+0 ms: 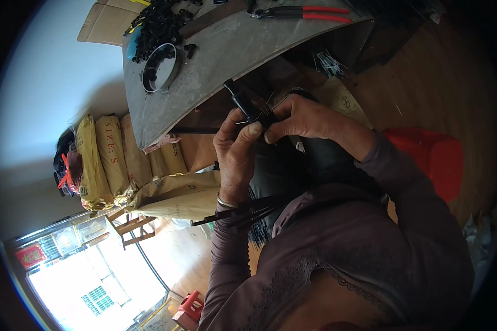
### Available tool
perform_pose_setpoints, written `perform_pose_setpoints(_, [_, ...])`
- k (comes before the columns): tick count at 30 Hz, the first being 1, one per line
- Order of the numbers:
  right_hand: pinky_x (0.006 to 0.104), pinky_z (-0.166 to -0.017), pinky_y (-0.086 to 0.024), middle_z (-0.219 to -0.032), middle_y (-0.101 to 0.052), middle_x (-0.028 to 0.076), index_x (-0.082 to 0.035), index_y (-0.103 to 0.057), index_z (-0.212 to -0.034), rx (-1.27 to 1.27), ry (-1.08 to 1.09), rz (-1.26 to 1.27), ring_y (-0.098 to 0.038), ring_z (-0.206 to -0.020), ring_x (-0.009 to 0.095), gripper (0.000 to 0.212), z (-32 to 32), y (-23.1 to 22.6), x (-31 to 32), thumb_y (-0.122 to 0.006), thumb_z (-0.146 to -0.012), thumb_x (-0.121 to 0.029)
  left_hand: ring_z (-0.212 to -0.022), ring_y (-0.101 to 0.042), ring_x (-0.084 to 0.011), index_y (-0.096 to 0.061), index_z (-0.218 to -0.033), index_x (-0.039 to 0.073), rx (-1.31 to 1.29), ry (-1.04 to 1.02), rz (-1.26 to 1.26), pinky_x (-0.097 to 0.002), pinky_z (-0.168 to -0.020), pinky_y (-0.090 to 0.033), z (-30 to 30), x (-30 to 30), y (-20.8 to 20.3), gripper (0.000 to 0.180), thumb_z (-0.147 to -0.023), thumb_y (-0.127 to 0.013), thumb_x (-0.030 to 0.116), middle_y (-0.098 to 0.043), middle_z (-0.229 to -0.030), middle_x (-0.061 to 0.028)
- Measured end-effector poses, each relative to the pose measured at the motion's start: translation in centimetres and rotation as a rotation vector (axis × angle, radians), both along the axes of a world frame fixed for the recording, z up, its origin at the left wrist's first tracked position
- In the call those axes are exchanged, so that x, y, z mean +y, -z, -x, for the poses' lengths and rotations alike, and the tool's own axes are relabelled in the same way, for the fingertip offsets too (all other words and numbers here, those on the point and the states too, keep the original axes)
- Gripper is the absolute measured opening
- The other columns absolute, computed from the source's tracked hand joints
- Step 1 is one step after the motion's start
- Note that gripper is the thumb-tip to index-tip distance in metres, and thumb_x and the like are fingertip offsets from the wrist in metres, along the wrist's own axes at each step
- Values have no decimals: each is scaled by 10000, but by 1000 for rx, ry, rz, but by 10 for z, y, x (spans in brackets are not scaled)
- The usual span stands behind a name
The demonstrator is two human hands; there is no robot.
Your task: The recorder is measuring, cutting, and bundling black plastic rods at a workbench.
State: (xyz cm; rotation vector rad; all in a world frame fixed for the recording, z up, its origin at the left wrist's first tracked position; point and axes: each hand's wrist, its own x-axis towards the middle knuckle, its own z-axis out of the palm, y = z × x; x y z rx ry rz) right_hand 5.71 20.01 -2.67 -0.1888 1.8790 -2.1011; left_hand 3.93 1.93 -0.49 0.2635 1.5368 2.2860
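Over my lap, at the table's near edge, both my hands are on a black tube-shaped part [242,100] with thin pins or wires sticking out near its lower end. My left hand [238,144] grips it between thumb and fingers. My right hand [301,118] pinches at the lower end from the other side; what exactly lies between those fingertips is too dark to make out. A bundle of thin black strips [243,212] lies across my left forearm and lap.
The grey table [204,71] holds a heap of small black parts [156,27], a round dish [161,69] and red-handled pincers [309,14]. Thin metal rods [330,64] lie beyond my right hand. A red stool [431,160] stands right; stuffed sacks [109,154] line the left wall.
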Motion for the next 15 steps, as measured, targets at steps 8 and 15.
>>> perform_pose_setpoints(8, [203,-625,-405,-744,-623,-43,-63,-705,-851,-182,-172,212,-541,-662,45,152,5,9,4,-727,-762,-185,-1021,-534,-139,-625,-1130,15,130,58,2,-284,-945,-391,-4,5,3,312,-831,-682,84,-560,-1052,-28])
perform_pose_setpoints(15, [196,-674,-398,-790,-615,-46,-63,-698,-894,-256,-105,301,-532,-725,35,208,-3,15,-11,-753,-762,-215,-1036,-552,-161,-612,-1100,51,127,109,-81,-314,-959,-413,4,-6,10,275,-835,-684,72,-575,-1113,-49])
